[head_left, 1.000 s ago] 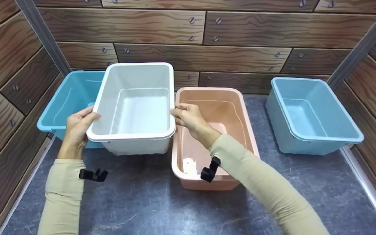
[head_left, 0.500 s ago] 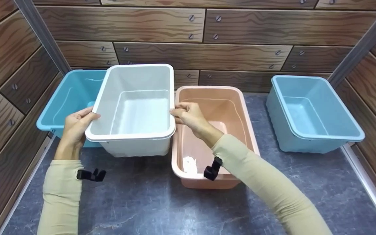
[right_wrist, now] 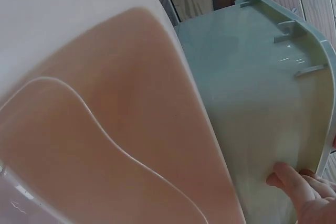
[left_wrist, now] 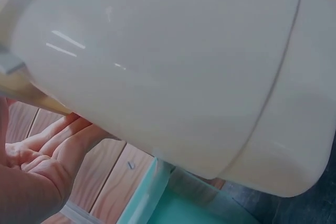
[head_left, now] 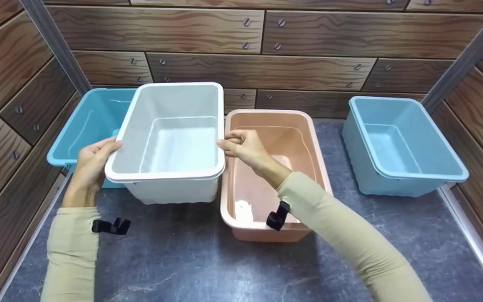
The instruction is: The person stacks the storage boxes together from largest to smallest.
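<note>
A white plastic bin (head_left: 174,192) is held up by its two sides in the head view, overlapping the teal bin behind it. My left hand (head_left: 92,165) grips the left rim, thumb on top and fingers underneath. On the opposite side, my right hand (head_left: 247,152) pinches the right rim, above the peach bin's left edge. In the left wrist view the bin's outer wall (left_wrist: 173,77) fills most of the frame, with the left hand (left_wrist: 52,163) at its edge. The right wrist view has the right fingers (right_wrist: 294,184) against that outer wall.
The teal bin (head_left: 66,162) stands at the left, partly hidden. A peach bin (head_left: 275,235), with a bright white patch inside, is right of the white one. Farther right stands a light blue bin (head_left: 392,186). Wood-patterned walls (head_left: 208,33) enclose the dark floor (head_left: 174,260).
The white bin's front left corner has shifted slightly left and toward me, along with my left hand. My right hand keeps its grip nearly in place. The other bins stay put.
</note>
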Motion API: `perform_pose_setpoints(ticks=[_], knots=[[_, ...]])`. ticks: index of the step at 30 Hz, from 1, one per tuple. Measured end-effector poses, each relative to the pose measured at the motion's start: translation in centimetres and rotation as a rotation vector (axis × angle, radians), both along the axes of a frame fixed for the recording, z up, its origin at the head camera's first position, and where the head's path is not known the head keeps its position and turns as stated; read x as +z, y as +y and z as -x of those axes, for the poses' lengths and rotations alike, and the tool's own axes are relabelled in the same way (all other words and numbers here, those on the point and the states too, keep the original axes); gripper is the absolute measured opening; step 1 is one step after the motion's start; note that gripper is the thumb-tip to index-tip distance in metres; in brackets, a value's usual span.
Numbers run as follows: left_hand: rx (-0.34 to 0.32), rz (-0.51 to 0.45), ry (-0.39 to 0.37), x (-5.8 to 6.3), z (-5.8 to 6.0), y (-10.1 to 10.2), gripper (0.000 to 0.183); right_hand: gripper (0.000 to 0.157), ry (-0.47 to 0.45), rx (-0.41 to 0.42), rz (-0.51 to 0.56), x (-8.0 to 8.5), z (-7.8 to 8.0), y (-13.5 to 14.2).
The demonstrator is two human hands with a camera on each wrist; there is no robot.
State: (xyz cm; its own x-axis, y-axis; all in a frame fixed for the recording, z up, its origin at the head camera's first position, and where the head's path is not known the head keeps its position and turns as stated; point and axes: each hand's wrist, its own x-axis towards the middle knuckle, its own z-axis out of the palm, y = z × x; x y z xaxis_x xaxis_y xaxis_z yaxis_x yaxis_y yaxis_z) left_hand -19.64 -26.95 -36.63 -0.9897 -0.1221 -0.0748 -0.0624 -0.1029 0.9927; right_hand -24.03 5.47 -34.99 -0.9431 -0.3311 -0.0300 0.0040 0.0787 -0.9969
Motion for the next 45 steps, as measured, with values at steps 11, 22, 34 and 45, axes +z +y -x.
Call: perform_pose_setpoints(ticks=[11,22,34,45], knots=[[0.044,0.001,0.002,0.3,-0.4,0.3,0.045,0.033,0.067,0.037,0.01,0.0,-0.2,0.6],[0.05,0.031,0.034,0.9,-0.7,0.4,0.052,0.031,0.079,0.006,-0.014,0.6,-0.6,0.8],[0.133,-0.02,0.095,1.3,-1.2,0.8,0.023,0.043,0.124,0.005,-0.081,1.1,-0.5,0.5],[0.146,-0.002,0.102,1.5,-1.4,0.9,0.022,0.045,0.104,0.059,-0.049,1.4,0.1,0.9]])
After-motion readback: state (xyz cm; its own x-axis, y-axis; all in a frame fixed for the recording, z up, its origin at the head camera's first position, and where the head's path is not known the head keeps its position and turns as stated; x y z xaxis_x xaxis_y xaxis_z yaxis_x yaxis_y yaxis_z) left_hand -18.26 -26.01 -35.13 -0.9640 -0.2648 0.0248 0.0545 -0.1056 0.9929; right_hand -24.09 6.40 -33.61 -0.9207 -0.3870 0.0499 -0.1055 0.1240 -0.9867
